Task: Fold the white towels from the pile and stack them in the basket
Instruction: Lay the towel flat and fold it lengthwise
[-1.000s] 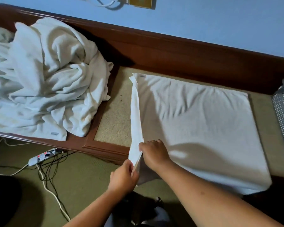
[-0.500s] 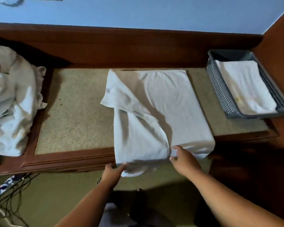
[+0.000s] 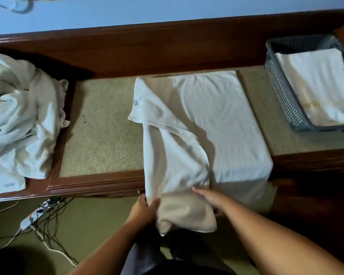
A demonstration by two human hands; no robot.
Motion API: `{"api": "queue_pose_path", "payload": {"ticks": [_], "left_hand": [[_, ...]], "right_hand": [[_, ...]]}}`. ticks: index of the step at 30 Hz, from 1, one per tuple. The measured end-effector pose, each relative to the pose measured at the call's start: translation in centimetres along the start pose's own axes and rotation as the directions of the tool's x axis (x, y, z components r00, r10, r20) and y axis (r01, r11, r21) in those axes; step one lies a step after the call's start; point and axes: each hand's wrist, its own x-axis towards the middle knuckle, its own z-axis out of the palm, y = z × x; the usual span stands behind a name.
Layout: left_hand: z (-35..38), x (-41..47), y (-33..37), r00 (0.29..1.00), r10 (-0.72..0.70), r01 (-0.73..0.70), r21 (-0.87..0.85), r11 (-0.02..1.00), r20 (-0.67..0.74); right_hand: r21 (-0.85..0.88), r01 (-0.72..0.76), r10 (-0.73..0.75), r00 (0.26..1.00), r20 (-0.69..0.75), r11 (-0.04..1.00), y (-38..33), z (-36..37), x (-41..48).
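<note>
A white towel [image 3: 216, 120] lies partly folded on the beige top of the wooden bench [image 3: 99, 183], its near end hanging over the front edge. Its left flap is folded over to the right. My left hand [image 3: 145, 207] grips the hanging left edge. My right hand [image 3: 211, 198] lies with fingers extended on the towel at the bench edge. The pile of white towels [image 3: 20, 124] sits crumpled at the left. A grey perforated basket [image 3: 282, 92] at the right holds a folded white towel [image 3: 322, 84].
A dark wooden backboard [image 3: 167, 48] runs along the blue wall behind the bench. On the green floor at lower left lie a power strip [image 3: 36, 213] and tangled cables. Beige bench surface shows between the pile and the towel.
The towel's left side has been folded over to the right. Both hands moved down to the hanging near end. The view swung right, showing the basket, then drifted back a little left.
</note>
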Motion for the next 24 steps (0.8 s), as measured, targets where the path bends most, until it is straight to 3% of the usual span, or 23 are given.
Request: {"api": "queue_pose_path", "payload": {"ticks": [3,8,10,14,19,24], "left_hand": [[-0.2,-0.9,-1.3,0.995,-0.053,0.056,-0.026,0.998,0.082],[-0.1,-2.6,-1.9,0.989,-0.102,0.117,-0.155,0.981,0.105],[0.3,-3.5,-2.2,0.997,-0.067,0.072,-0.146,0.987,0.033],[1.2,-5.4,-2.9,0.995,0.057,-0.073,-0.189,0.979,-0.087],[1.8,-7.6,-3.8,0.942,0.323,-0.33,-0.065,0.942,-0.089],[2.6,-7.7,-3.6,0.937,0.344,-0.347,-0.047,0.937,-0.054]], "right_hand": [[0.022,0.04,-0.041,0.998,0.04,0.999,1.0,1.2,-2.8],[0.126,-0.076,0.058,0.989,0.14,0.989,3.6,2.4,-7.8],[0.146,-0.088,0.078,0.995,0.067,0.985,4.3,2.4,-8.7],[0.023,-0.037,0.039,0.994,-0.099,0.999,4.3,1.6,-9.4],[0.2,0.034,-0.012,0.994,-0.112,0.979,3.2,1.3,-12.0],[0.294,0.034,-0.002,0.994,-0.11,0.955,3.0,2.1,-13.1]]}}
